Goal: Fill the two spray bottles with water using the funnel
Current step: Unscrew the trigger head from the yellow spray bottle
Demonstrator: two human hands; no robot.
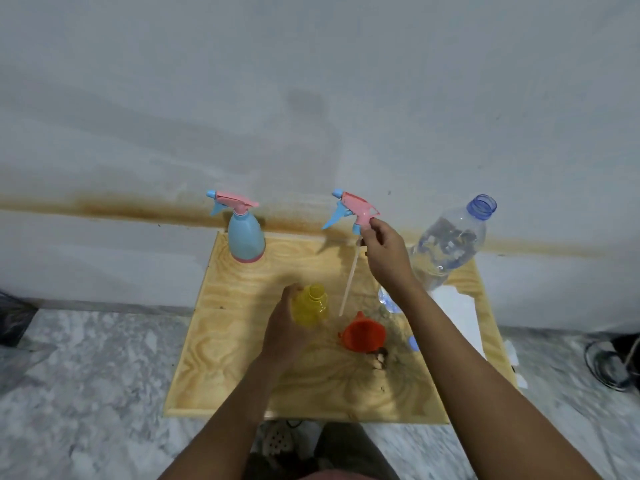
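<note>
My left hand (284, 327) grips an open yellow spray bottle (310, 304) standing upright on the wooden board (242, 375). My right hand (384, 252) holds that bottle's pink and blue spray head (355, 211) in the air, its long dip tube (349, 282) hanging down to the right of the yellow bottle's mouth. An orange funnel (362, 332) lies on the board just right of the yellow bottle. A blue spray bottle (244, 237) with its head on stands at the board's far left corner. A large clear water bottle (450, 244), uncapped, stands at the right.
A blue cap (414, 342) lies near the funnel, partly hidden by my right forearm. White paper (457, 310) lies at the board's right side. A stained wall rises behind the board. Marble floor surrounds it, with cables (609, 365) at far right.
</note>
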